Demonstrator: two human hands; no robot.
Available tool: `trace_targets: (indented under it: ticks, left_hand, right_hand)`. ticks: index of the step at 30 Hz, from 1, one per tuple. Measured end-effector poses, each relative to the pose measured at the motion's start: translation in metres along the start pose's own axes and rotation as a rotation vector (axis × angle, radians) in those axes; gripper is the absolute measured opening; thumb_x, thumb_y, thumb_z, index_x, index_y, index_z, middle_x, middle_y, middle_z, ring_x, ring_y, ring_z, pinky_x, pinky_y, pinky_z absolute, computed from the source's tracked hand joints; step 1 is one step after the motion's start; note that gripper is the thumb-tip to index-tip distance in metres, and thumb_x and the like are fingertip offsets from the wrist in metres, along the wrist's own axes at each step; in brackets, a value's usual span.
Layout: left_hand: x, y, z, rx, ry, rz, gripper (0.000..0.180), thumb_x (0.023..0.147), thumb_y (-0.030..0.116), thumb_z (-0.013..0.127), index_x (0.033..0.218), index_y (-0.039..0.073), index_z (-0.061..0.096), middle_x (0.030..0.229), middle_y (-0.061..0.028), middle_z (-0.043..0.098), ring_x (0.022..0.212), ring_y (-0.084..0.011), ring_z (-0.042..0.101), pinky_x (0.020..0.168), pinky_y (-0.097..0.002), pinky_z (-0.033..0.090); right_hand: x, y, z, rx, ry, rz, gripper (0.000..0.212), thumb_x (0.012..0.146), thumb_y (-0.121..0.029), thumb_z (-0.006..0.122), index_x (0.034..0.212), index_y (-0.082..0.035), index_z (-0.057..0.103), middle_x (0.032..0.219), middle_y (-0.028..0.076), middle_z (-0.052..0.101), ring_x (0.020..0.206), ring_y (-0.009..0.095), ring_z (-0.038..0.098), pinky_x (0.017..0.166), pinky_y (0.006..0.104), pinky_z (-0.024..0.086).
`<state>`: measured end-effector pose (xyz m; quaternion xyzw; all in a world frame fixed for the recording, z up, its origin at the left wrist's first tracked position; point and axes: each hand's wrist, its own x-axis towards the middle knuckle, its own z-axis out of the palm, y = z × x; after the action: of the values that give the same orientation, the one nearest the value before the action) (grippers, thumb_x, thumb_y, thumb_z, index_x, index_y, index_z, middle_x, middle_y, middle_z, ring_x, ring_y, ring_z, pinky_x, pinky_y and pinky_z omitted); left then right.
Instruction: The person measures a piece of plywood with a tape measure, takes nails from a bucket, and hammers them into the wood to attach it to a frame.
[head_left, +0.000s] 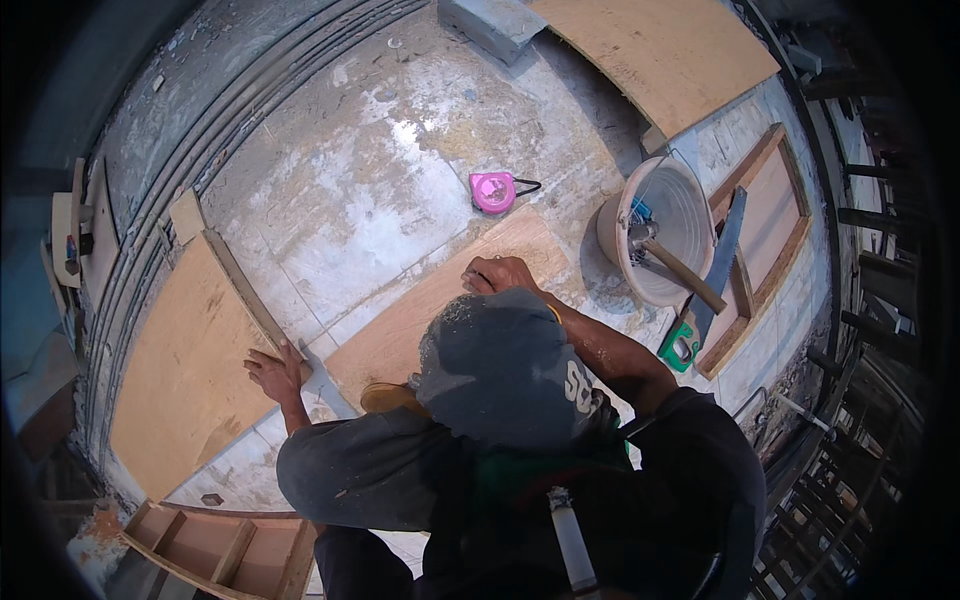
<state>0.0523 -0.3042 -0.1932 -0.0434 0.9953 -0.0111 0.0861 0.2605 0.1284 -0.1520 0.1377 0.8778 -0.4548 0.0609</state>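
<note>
Plywood board lies flat on the floor. Right hand at its far-right part, fingers curled; can't tell if they pinch anything. Left hand, fingers spread, on the edge of the curved panel left of the board. I'd brace the board with the left, keep right-hand pressure light. Tape measure just past board's far edge, handy for checking; bucket and saw to its right.

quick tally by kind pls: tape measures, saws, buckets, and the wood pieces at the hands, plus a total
Tape measures: 1 (pink)
Saws: 1 (green-handled)
Buckets: 1
Wood pieces: 2, the curved panel at the left hand and the flat board at the right hand
Total: 5
</note>
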Motion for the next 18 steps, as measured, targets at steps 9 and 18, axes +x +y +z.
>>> trace_targets:
  ticks: [9, 18]
  left_hand:
    - [0.008, -0.036, -0.006, 0.076, 0.002, 0.109, 0.097, 0.088, 0.068, 0.05, 0.144, -0.009, 0.032, 0.141, -0.0419, 0.032, 0.129, -0.0517, 0.04, 0.106, -0.0507, 0.037]
    - [0.017, -0.026, -0.01, 0.04, -0.066, 0.185, 0.097, 0.088, 0.066, 0.052, 0.142, -0.012, 0.033, 0.139, -0.0433, 0.033, 0.128, -0.053, 0.041, 0.105, -0.0503, 0.037]
  right_hand:
    - [-0.069, -0.038, -0.098, -0.291, 0.577, -0.08, 0.006, 0.085, -0.008, 0.067, 0.09, -0.004, 0.066, 0.079, 0.012, 0.066, 0.069, 0.03, 0.065, 0.061, 0.0385, 0.05]
    - [-0.118, 0.127, -0.22, -0.64, 0.285, 0.483, 0.014, 0.08, -0.011, 0.062, 0.09, -0.005, 0.07, 0.09, 0.02, 0.067, 0.085, 0.04, 0.066, 0.072, 0.0478, 0.053]
